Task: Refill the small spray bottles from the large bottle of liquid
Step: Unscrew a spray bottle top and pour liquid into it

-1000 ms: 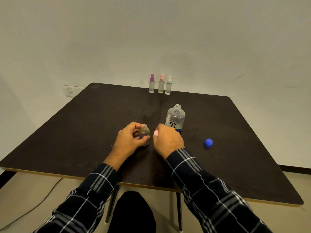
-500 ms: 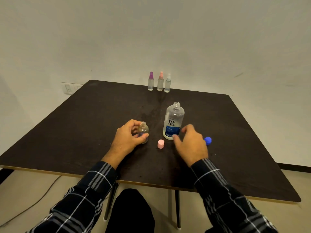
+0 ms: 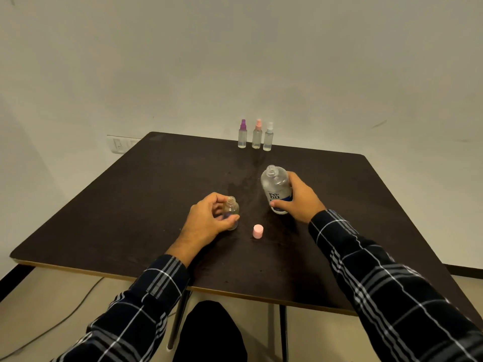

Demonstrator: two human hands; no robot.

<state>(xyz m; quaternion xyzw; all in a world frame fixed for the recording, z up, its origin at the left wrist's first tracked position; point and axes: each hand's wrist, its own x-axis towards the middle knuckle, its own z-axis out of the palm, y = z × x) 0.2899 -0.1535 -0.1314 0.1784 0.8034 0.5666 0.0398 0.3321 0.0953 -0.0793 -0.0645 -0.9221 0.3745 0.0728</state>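
Gripping one large bottle [image 3: 274, 188], one small bottle [image 3: 232, 209], three spray bottles [image 3: 257, 135], one cap [image 3: 258, 230]

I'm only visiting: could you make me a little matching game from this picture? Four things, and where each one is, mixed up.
Things:
1. large bottle
2. small capless bottle
3. pink cap
4. three spray bottles

Places:
a. in a row at the table's far edge
b. gripped by the right hand
c. loose on the table between the hands
d. held by the left hand

Pairs: 1-b, 2-d, 3-c, 4-a
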